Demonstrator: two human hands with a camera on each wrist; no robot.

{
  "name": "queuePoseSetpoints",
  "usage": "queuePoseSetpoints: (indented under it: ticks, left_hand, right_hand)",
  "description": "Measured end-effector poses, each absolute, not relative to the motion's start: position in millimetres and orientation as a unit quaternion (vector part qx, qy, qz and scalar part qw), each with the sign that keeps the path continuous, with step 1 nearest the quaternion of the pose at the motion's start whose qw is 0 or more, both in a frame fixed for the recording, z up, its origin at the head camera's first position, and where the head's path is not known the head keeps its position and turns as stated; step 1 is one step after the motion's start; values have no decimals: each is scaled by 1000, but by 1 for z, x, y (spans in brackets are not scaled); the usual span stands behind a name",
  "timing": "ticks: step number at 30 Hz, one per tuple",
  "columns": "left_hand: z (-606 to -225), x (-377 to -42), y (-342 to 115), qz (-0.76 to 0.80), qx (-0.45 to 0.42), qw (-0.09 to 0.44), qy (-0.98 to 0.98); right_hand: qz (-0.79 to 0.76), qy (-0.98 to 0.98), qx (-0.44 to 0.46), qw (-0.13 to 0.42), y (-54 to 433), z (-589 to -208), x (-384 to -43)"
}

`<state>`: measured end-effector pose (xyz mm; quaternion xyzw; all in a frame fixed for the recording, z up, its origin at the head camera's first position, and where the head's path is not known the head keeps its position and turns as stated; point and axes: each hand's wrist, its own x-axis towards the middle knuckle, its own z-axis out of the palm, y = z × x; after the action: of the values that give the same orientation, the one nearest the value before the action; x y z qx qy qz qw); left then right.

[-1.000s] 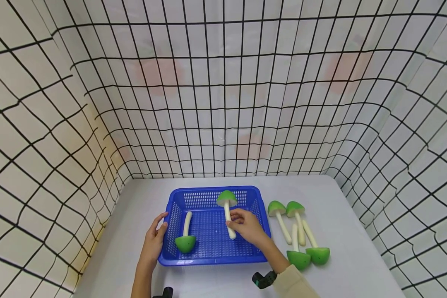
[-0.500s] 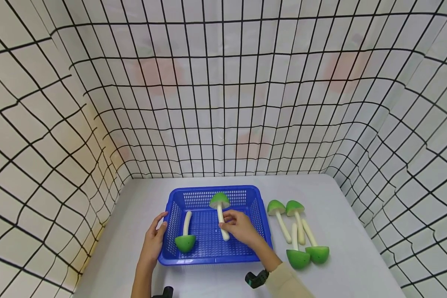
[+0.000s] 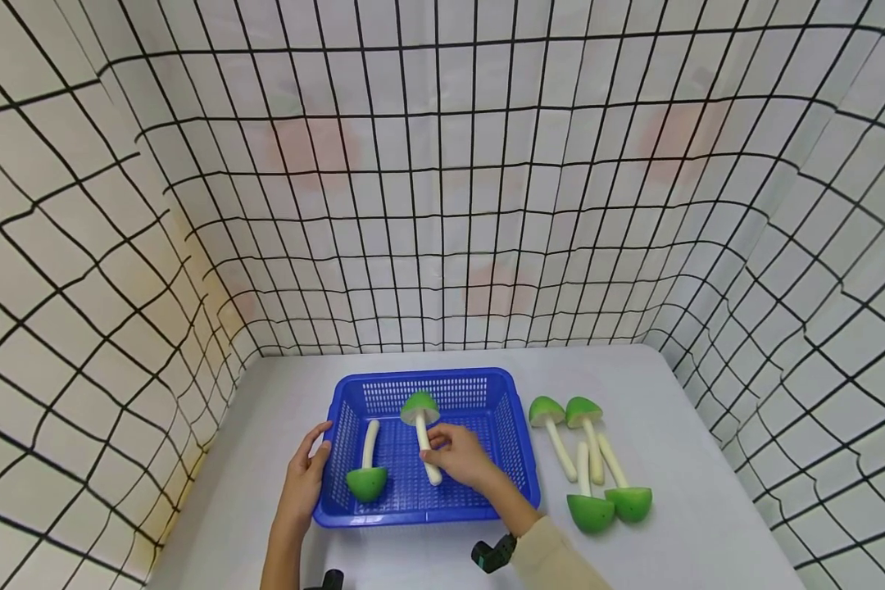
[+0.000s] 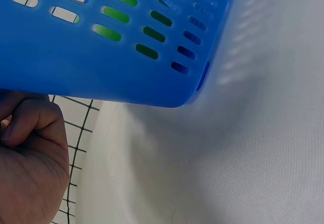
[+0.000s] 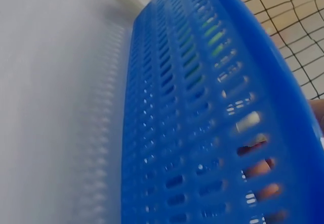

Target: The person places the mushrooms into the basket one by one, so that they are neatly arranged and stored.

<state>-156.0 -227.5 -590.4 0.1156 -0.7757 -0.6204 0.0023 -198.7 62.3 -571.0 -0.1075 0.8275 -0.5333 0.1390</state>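
My right hand (image 3: 463, 456) pinches the pale stem of a green-capped toy mushroom (image 3: 419, 410) over the inside of a blue plastic basket (image 3: 428, 517). Its cap points away from me, the stem's end toward me. My left hand (image 3: 306, 475) grips the basket's left rim; in the left wrist view its curled fingers (image 4: 38, 118) are right at the rim. Another toy mushroom (image 3: 367, 483) lies in the left part of the basket, cap toward me. The right wrist view shows only bits of the right hand through the slots of the basket wall (image 5: 187, 133).
Several more toy mushrooms lie on the white table (image 3: 678, 442) right of the basket, among them one with its cap toward the back (image 3: 546, 411) and one with its cap nearer me (image 3: 591, 514). A black grid over white walls (image 3: 442, 205) surrounds the table.
My right hand has moved left and slightly toward me with the toy mushroom, from the basket's right half to about its middle. The left hand and the basket have stayed in place.
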Motion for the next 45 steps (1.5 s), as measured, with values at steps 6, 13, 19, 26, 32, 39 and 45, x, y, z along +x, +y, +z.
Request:
queuePoseSetpoints:
  ticks: [6,13,19,26,32,39,45]
  left_hand:
    - [-588,-153,-228,-628,120,-8,-769]
    - [-590,-156,-228,-626,120,-2,-771]
    - [-590,-154,-228,-629,118,-1,-769]
    - [-591,-155,-228,-631,119,-2,-767]
    - [-594,-156,-227,-627,117,-2,-770]
    - [-592,-157,-228,-624,121,3,-772]
    - [-593,-157,-229,-623,122,-2,-773]
  right_hand:
    - [-521,834,-104,148,50,-572,-195]
    - [-510,840,-108,152,38,-570,-198]
    - [-503,844,-113,149,28,-570,-200]
    - [-505,843,-99,158,19,-573,-205]
    - [-512,837,-89,171,14,-574,-207]
    - [-504,844,-85,165,6,-579,-210]
    - [-492,851,-79,167,1,-579,-210]
